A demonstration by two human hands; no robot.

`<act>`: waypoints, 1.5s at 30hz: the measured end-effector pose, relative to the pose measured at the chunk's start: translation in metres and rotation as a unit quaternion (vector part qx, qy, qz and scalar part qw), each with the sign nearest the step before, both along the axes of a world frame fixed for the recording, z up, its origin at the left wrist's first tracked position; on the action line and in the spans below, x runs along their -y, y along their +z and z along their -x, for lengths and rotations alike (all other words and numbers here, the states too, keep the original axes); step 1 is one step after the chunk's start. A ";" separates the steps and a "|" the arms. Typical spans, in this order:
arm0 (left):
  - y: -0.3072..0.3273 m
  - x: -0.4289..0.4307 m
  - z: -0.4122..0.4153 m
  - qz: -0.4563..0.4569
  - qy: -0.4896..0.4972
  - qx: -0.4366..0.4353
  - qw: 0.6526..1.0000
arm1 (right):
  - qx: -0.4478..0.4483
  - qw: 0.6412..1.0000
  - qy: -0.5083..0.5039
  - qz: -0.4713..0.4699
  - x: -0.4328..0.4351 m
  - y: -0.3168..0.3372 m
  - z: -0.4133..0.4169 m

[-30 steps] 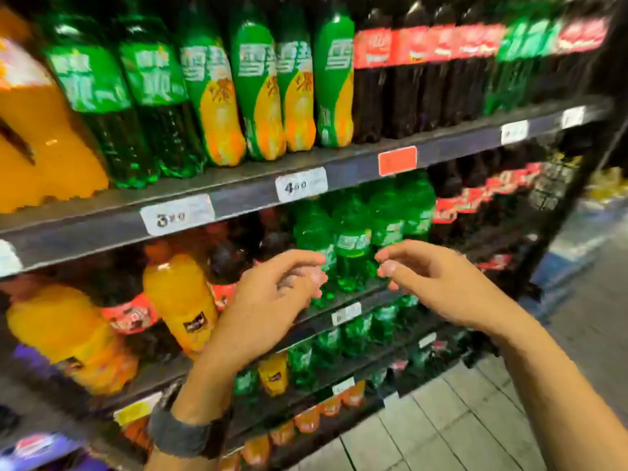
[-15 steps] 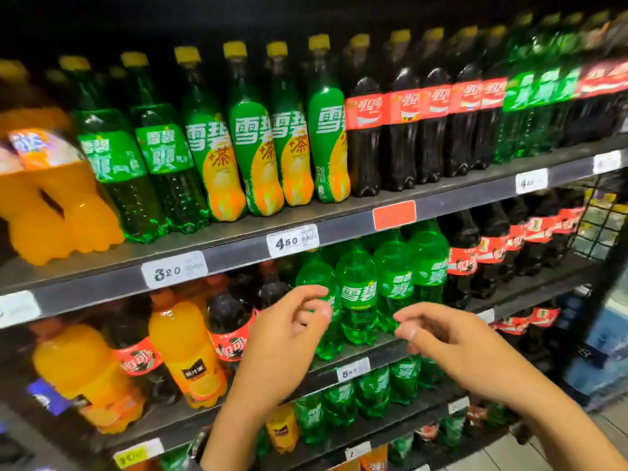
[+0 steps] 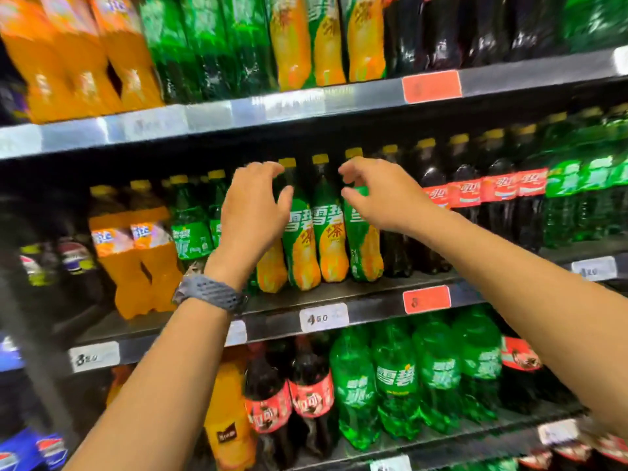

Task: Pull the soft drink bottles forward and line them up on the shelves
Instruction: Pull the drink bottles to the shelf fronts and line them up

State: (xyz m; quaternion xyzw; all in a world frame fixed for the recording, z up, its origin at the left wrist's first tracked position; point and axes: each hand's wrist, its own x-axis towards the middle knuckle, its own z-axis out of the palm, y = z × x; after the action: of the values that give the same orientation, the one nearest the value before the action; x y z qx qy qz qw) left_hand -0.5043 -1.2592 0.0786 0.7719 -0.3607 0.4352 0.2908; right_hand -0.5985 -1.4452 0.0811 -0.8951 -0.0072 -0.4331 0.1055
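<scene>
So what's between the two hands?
In the head view, two green-and-yellow bottles with yellow caps stand between the left hand and the right hand.

One wide-angle view from the person's head, close up, facing the middle shelf [image 3: 370, 312] nearly head-on, that shelf crossing just below centre, upper shelf [image 3: 217, 117] toward 12 o'clock, left hand [image 3: 253, 212] reaching in from 7 o'clock, right hand [image 3: 384, 198] from 4 o'clock.

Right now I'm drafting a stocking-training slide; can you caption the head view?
Left hand and right hand reach for green-and-yellow soda bottles on the middle shelf.
</scene>
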 end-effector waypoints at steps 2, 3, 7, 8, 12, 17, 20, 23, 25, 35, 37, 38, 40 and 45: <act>0.016 0.006 -0.013 -0.031 0.061 0.051 0.996 | -0.010 0.998 -0.037 0.057 0.004 0.018 -0.015; 0.023 0.009 -0.018 -0.054 0.095 0.071 0.991 | -0.019 0.994 -0.059 0.087 0.004 0.025 -0.021; 0.040 0.024 -0.036 -0.127 0.155 0.037 0.979 | -0.063 0.977 -0.136 0.154 0.000 0.040 -0.044; 0.042 0.026 -0.041 -0.138 0.148 0.015 0.979 | -0.074 0.975 -0.143 0.152 -0.001 0.041 -0.048; 0.041 0.029 -0.056 -0.167 0.112 -0.033 0.979 | -0.101 0.979 -0.148 0.101 -0.007 0.048 -0.061; 0.033 0.026 -0.063 -0.171 0.115 -0.016 0.979 | -0.121 0.974 -0.182 0.056 -0.009 0.051 -0.074; 0.040 0.025 -0.067 -0.186 0.097 -0.046 0.977 | -0.142 0.970 -0.192 0.046 -0.012 0.058 -0.082; 0.043 0.024 -0.070 -0.197 0.064 -0.064 0.976 | -0.200 0.956 -0.208 0.058 -0.013 0.061 -0.084; 0.043 0.023 -0.072 -0.196 0.052 -0.080 0.976 | -0.204 0.954 -0.213 0.060 -0.014 0.060 -0.082; 0.046 0.016 -0.071 -0.207 0.055 -0.109 0.971 | -0.181 0.962 -0.198 0.040 -0.015 0.057 -0.073; 0.045 0.016 -0.069 -0.211 0.060 -0.103 0.970 | -0.177 0.964 -0.194 0.050 -0.012 0.054 -0.074; 0.044 0.016 -0.068 -0.210 0.058 -0.099 0.971 | -0.172 0.965 -0.188 0.058 -0.010 0.053 -0.075; 0.041 0.016 -0.066 -0.199 0.055 -0.087 0.975 | -0.161 0.970 -0.169 0.067 -0.006 0.051 -0.076; 0.018 0.015 -0.046 -0.102 0.021 -0.013 0.994 | -0.026 0.981 -0.160 0.105 0.001 0.042 -0.059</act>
State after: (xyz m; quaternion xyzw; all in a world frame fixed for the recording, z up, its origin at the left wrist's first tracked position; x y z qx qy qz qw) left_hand -0.4579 -1.2744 0.0962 0.8106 -0.3834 0.3918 0.2058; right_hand -0.5397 -1.4458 0.1230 -0.9016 0.0934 -0.4182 -0.0592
